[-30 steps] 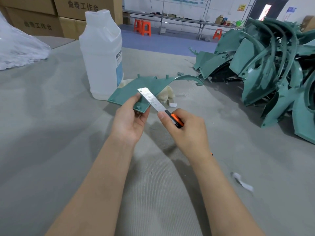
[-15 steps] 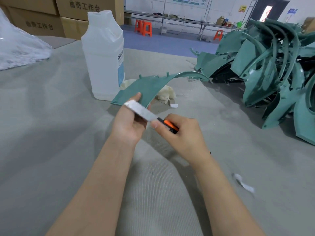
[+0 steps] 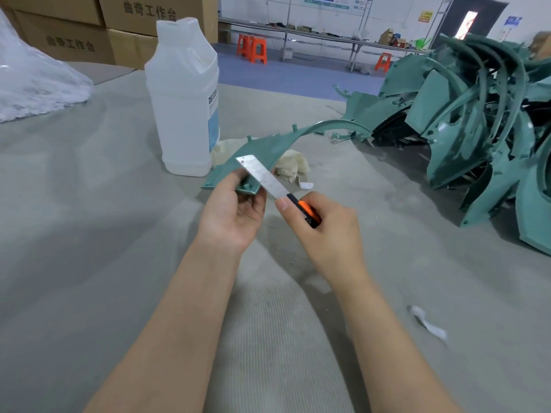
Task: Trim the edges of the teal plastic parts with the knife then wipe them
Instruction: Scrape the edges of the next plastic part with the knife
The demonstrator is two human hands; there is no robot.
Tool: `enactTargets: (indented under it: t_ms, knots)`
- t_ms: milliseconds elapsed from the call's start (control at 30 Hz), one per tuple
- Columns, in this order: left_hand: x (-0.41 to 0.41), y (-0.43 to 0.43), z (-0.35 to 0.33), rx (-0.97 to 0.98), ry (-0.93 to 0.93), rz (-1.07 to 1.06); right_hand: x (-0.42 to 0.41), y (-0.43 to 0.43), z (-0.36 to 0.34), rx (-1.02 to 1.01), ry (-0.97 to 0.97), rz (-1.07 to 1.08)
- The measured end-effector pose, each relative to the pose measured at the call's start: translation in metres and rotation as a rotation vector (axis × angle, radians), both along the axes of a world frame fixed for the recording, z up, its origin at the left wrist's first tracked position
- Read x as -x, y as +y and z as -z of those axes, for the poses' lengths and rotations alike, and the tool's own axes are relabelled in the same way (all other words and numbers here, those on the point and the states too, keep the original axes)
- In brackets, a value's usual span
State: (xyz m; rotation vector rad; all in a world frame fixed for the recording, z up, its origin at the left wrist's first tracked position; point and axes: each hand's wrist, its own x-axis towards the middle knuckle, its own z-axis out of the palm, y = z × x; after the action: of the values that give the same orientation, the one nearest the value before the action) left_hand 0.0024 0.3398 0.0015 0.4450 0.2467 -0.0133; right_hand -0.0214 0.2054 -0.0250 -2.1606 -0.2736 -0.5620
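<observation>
White translucent jug (image 3: 183,105) upright, left of centre. Cardboard boxes (image 3: 74,40) stacked upper left, clear plastic bag (image 3: 32,81) at left edge. Orange stools (image 3: 256,50) under long bench (image 3: 322,37), top. Paper scrap (image 3: 428,324) lower right.

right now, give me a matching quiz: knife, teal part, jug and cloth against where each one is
Things: 1 knife; 2 teal part; 3 jug; 4 cloth.
Places: A upright on the table; B held by the left hand; C lying crumpled behind the part; D held by the right hand.
Pairs: 1-D, 2-B, 3-A, 4-C.
</observation>
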Motion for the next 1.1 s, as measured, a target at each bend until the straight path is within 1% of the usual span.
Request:
enactTargets:
  t_ms: [233,367,400,433,500,567,600,700,867,1000,1100]
  knots:
    - [0.002,0.001,-0.003,0.016,-0.014,0.061,0.002,0.003,0.000,0.023,0.012,-0.062]
    - [0.003,0.005,-0.003,0.132,-0.023,0.160,0.004,0.007,0.002,0.126,0.003,-0.116]
    - [0.004,0.005,-0.003,0.135,-0.029,0.170,0.004,0.008,0.002,0.119,-0.001,-0.121]
    - [0.004,0.005,-0.003,0.112,-0.019,0.157,0.004,0.007,0.000,0.079,-0.010,-0.115]
    - [0.003,0.004,-0.003,0.058,0.003,0.109,0.003,0.004,-0.004,-0.075,-0.042,-0.051]
    - [0.004,0.004,-0.003,0.047,0.000,0.120,0.001,-0.002,-0.008,-0.234,-0.056,0.054]
    - [0.005,0.005,-0.003,0.046,-0.008,0.144,-0.001,-0.007,-0.010,-0.273,-0.043,0.110]
    - [0.005,0.007,-0.002,0.034,-0.025,0.201,-0.005,-0.019,-0.011,-0.268,0.022,0.218]
    - [0.002,0.013,0.001,-0.037,-0.070,0.213,-0.006,-0.022,-0.013,-0.300,0.004,0.234]
    - [-0.001,0.018,0.005,-0.044,-0.086,0.207,-0.008,-0.028,-0.017,-0.511,-0.048,0.289]
    - [-0.004,0.023,0.007,-0.062,-0.058,0.205,-0.012,-0.040,-0.017,-0.652,-0.040,0.339]
